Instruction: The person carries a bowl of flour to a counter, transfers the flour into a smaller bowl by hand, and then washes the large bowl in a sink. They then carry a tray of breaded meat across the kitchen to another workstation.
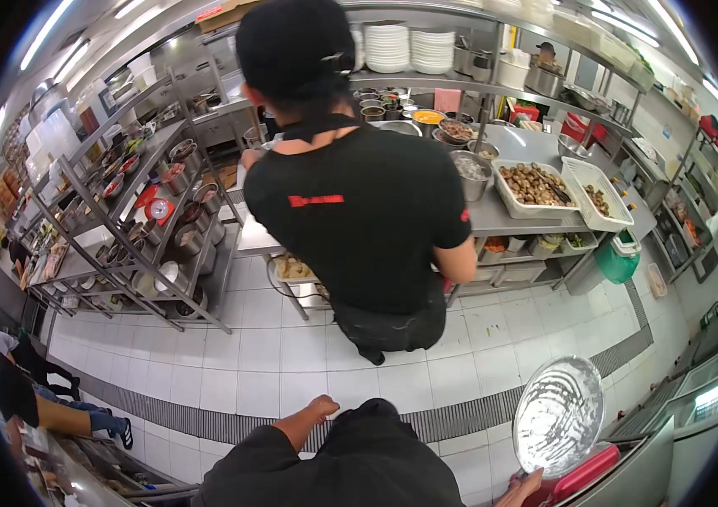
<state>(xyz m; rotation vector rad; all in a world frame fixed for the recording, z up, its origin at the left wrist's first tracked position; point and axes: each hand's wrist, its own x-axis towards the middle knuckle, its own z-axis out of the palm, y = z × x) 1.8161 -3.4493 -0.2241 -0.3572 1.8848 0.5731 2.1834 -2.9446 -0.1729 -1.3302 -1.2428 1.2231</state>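
My right hand (521, 488), low at the right, grips the near rim of a round metal bowl (559, 414). The bowl is tilted so its shiny inside faces me, with whitish streaks on it and no food visible. In front of my body is my left hand (322, 408), its fingers curled in, with nothing visible in it. A red plastic container (583, 473) sits just below and right of the bowl, by a steel surface.
A co-worker (359, 203) in black stands ahead at the steel counter, back to me. White trays of mushrooms (536, 188) stand right of them. A rack of pots (169, 228) is at the left, with more people beyond. A drain grate (207, 422) crosses the tiled floor.
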